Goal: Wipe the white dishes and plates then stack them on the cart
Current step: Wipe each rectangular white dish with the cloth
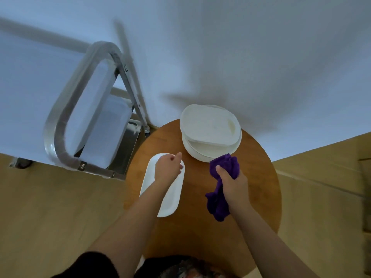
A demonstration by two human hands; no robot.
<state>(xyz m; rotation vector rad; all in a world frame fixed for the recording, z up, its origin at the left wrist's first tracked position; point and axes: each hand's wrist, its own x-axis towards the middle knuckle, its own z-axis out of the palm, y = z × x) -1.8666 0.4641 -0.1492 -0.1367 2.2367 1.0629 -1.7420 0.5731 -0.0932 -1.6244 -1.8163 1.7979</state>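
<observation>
A long white oval plate [170, 199] lies on the left half of the round wooden table [257, 189]. My left hand [168, 167] rests over the plate's far end with its fingers curled down onto it. My right hand [232, 183] grips a purple cloth [219, 199] just right of the plate, above the table. At the far edge of the table stands a stack of white dishes [210, 129], a squarish plate on top of a round bowl. The cloth's upper end touches the stack's near rim.
A metal cart [60, 125] with a tubular handle and white shelves stands to the left of the table, against a white wall. Light wooden floor surrounds the table. My dark clothing shows at the bottom edge.
</observation>
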